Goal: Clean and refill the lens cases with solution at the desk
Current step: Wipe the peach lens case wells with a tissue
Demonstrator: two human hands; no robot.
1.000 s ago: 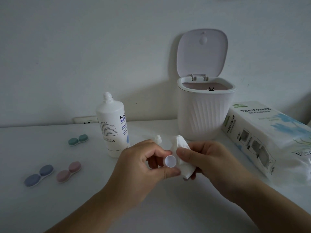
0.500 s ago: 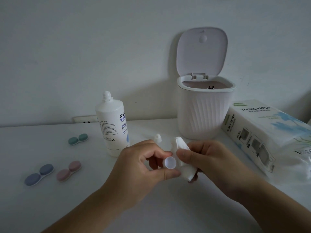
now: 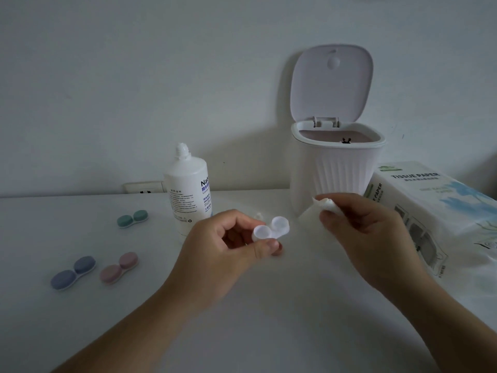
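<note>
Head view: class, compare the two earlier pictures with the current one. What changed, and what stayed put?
The right hand drew the tissue out of the open lens case and away to the right, so both wells now show. The left hand keeps its grip on the case. The solution bottle, bin, tissue pack and the green, blue and pink cases stayed put.

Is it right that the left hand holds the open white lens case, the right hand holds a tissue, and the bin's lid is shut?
Not quite: the head view shows the bin's lid standing open. The left hand does hold the open white lens case, the right hand a tissue.
</note>
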